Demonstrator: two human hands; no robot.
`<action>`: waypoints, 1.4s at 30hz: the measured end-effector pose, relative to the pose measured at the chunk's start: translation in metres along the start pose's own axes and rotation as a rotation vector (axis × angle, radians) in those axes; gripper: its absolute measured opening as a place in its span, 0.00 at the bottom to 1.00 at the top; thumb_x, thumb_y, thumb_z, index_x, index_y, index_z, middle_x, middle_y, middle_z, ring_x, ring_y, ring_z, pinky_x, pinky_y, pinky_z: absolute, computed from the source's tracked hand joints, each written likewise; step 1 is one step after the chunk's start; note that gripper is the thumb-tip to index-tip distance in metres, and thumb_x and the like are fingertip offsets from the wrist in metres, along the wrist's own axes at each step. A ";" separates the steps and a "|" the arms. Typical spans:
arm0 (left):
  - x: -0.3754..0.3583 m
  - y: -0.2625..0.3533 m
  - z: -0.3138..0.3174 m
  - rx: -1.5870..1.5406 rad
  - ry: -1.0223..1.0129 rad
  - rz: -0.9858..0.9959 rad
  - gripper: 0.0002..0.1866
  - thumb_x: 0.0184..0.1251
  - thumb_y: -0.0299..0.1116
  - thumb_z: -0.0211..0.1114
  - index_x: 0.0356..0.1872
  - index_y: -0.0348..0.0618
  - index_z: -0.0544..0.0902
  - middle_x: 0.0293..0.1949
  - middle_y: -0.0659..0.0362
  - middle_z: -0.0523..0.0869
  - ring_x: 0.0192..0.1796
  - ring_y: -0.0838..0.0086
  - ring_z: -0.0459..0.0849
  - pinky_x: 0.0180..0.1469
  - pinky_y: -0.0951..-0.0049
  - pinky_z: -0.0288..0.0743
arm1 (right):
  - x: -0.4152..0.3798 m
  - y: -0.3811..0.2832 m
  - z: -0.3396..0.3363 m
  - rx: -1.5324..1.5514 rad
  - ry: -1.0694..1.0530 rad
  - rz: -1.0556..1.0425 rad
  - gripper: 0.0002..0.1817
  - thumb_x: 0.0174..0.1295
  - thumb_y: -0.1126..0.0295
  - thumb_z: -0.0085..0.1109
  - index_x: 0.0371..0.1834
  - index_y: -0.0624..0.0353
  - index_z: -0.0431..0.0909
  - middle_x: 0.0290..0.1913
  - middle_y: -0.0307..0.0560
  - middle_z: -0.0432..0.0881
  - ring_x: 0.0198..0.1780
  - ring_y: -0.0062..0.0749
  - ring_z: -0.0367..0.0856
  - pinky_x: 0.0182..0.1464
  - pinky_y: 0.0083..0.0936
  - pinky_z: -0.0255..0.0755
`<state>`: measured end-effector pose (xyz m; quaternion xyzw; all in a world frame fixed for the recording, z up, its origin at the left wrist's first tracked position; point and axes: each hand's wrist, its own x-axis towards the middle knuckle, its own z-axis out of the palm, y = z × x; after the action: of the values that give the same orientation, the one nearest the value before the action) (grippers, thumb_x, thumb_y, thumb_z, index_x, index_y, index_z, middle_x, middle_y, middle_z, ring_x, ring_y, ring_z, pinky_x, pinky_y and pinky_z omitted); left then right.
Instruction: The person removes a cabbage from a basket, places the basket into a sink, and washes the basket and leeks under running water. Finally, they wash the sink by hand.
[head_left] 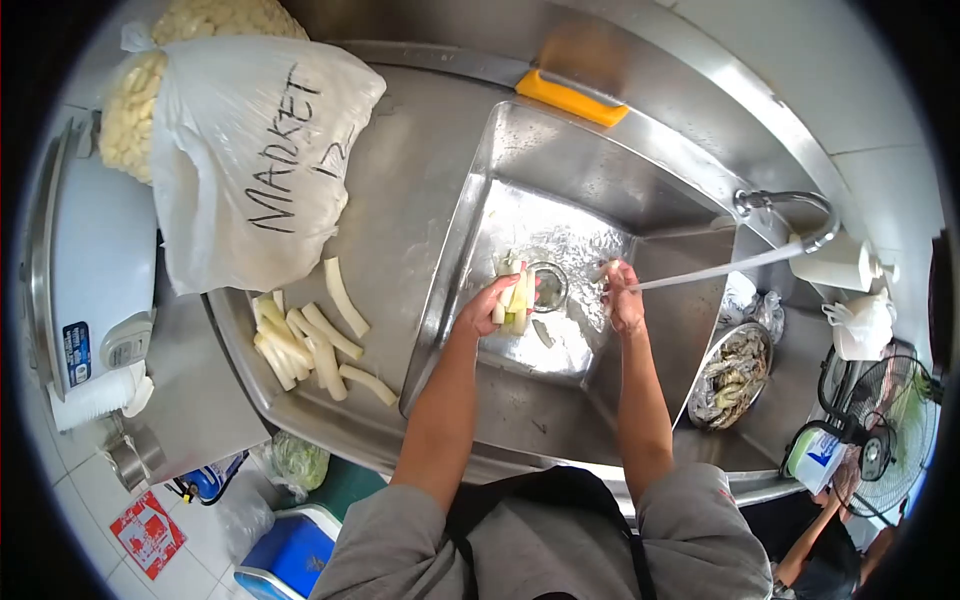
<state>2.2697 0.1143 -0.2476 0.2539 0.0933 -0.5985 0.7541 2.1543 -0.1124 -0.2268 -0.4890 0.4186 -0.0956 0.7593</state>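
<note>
Over the steel sink basin [530, 215], my left hand [492, 305] is wrapped round several short pale green-white stalks [518, 298], near the round drain [550, 287]. My right hand [624, 298] is closed at the end of a whitish hose [700, 272], which runs from the curved tap [825, 225]; a small pale bit shows at its fingertips. Longer pale stalks [325, 355] lie in a pile on the steel drainboard [385, 250], left of the basin.
A white bag [260, 150] marked in black stands at the upper left. An orange-yellow block [570, 97] rests on the back rim. To the right are a bowl of dark scraps [733, 375] and a fan [890, 440]. Another person's arm [808, 540] shows at the lower right.
</note>
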 end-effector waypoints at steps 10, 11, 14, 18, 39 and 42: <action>-0.002 0.000 0.068 0.164 0.056 -0.068 0.24 0.57 0.44 0.59 0.50 0.40 0.71 0.39 0.57 0.79 0.37 0.69 0.79 0.40 0.69 0.75 | -0.028 -0.047 -0.024 -0.027 -0.029 -0.012 0.13 0.61 0.57 0.51 0.41 0.52 0.69 0.28 0.37 0.77 0.19 0.14 0.64 0.15 0.14 0.58; -0.001 -0.002 0.074 0.182 0.044 -0.067 0.23 0.57 0.46 0.59 0.49 0.41 0.72 0.37 0.58 0.79 0.35 0.69 0.79 0.39 0.70 0.75 | -0.029 -0.049 -0.024 -0.077 0.004 -0.007 0.13 0.61 0.55 0.51 0.39 0.52 0.69 0.22 0.37 0.74 0.15 0.15 0.64 0.12 0.15 0.56; 0.006 -0.012 0.090 0.216 0.021 -0.068 0.22 0.57 0.46 0.59 0.47 0.41 0.74 0.36 0.58 0.80 0.35 0.70 0.79 0.38 0.71 0.75 | -0.030 -0.058 -0.026 -0.071 0.116 0.038 0.15 0.60 0.53 0.50 0.39 0.52 0.69 0.19 0.35 0.71 0.13 0.16 0.63 0.11 0.15 0.56; 0.020 -0.018 0.118 0.220 0.072 -0.114 0.19 0.57 0.43 0.60 0.44 0.41 0.76 0.32 0.59 0.80 0.32 0.72 0.79 0.35 0.74 0.75 | -0.029 -0.079 -0.028 -0.349 0.068 0.000 0.14 0.60 0.56 0.52 0.41 0.53 0.68 0.18 0.34 0.68 0.13 0.19 0.63 0.12 0.16 0.57; -0.095 0.031 0.211 0.990 0.753 0.871 0.25 0.61 0.48 0.54 0.55 0.49 0.63 0.41 0.50 0.78 0.41 0.59 0.80 0.42 0.66 0.73 | -0.128 -0.085 0.157 -0.225 -0.192 -0.388 0.26 0.66 0.61 0.39 0.64 0.61 0.52 0.57 0.52 0.66 0.55 0.34 0.67 0.57 0.24 0.62; -0.176 0.069 0.187 0.919 0.986 0.838 0.28 0.63 0.58 0.45 0.51 0.45 0.69 0.40 0.49 0.79 0.39 0.64 0.81 0.39 0.68 0.72 | -0.171 -0.071 0.249 -0.104 -0.431 -0.195 0.26 0.66 0.59 0.38 0.64 0.60 0.54 0.58 0.55 0.66 0.58 0.36 0.66 0.58 0.26 0.60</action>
<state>2.2576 0.1828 0.0085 0.7894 0.0569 -0.0620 0.6081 2.2469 0.1119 -0.0332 -0.5746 0.2020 -0.0403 0.7921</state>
